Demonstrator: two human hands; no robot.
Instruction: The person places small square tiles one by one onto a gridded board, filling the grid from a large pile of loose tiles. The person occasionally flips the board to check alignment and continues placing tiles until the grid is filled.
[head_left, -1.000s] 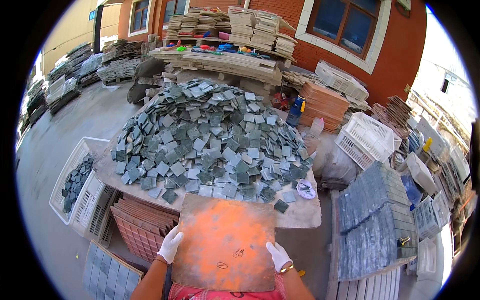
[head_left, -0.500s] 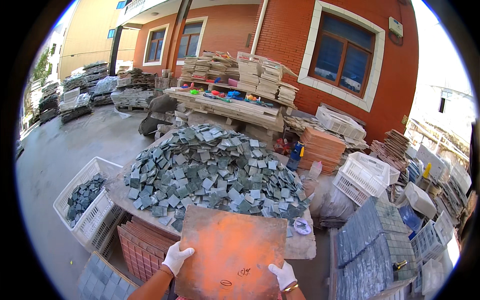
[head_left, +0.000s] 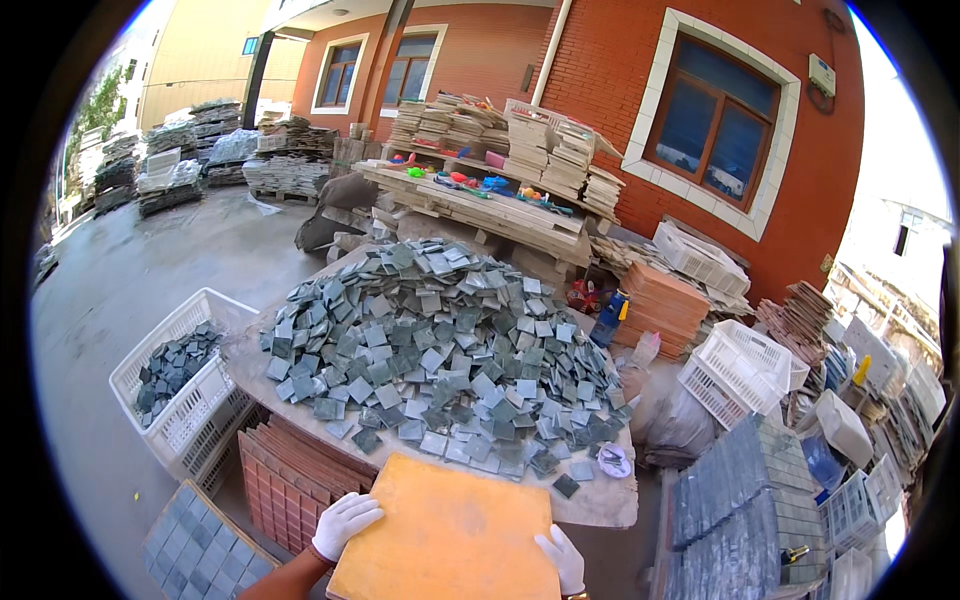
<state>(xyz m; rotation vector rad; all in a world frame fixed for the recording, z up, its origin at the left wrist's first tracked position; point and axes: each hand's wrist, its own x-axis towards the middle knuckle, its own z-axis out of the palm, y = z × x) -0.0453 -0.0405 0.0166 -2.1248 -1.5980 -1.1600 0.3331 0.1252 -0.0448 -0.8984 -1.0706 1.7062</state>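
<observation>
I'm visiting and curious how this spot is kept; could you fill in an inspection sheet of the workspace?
Surface: pale table, largely covered by a heap of loose grey-green tiles.
Job's things: yellow-orange board, held in front of the heap.
Fingers: white-gloved left fingers and right fingers hold its opposite sides.
Clutter: small round container at the table's right; white crate of tiles at left.
Cables: apparently a dark one by the wall box.
Surroundings: red brick wall, stacked slabs.

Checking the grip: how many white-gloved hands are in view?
2: left hand at the left edge of the yellow board, right hand at its right edge.
</observation>
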